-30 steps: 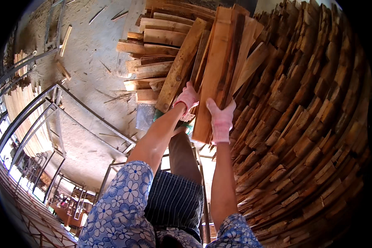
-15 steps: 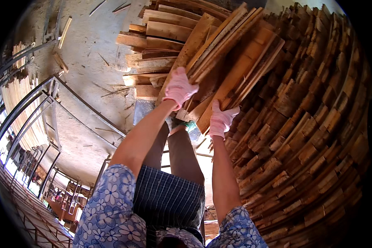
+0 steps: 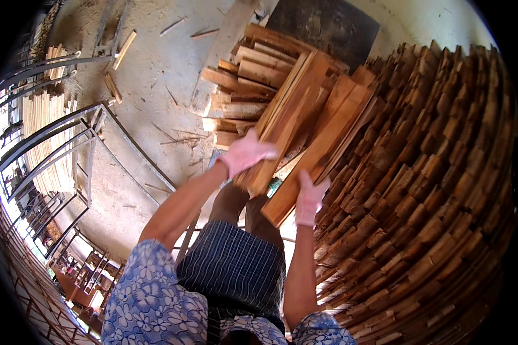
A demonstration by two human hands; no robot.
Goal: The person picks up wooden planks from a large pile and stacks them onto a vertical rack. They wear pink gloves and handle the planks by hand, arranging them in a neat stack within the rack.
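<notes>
Two bundles of brown wooden boards slant side by side in front of me, their near ends above my feet. My left hand, in a pink glove, lies across the near part of the left bundle; its fingers are slightly blurred over the boards. My right hand, gloved alike, grips the outer edge of the right bundle, thumb on top and fingers hidden beneath. Between the bundles is a narrow gap. Under and beyond them, shorter boards lie stacked crosswise.
A tall wall of stacked boards fills the right side. At left stand a metal frame and a bundle of pale slats. A dark flat sheet lies beyond the pile. Wood scraps litter the concrete floor.
Both hands have come closer to my body with the boards. The left bundle has turned to show a wide face, and its near end now reaches past my left hand. The view has shifted.
</notes>
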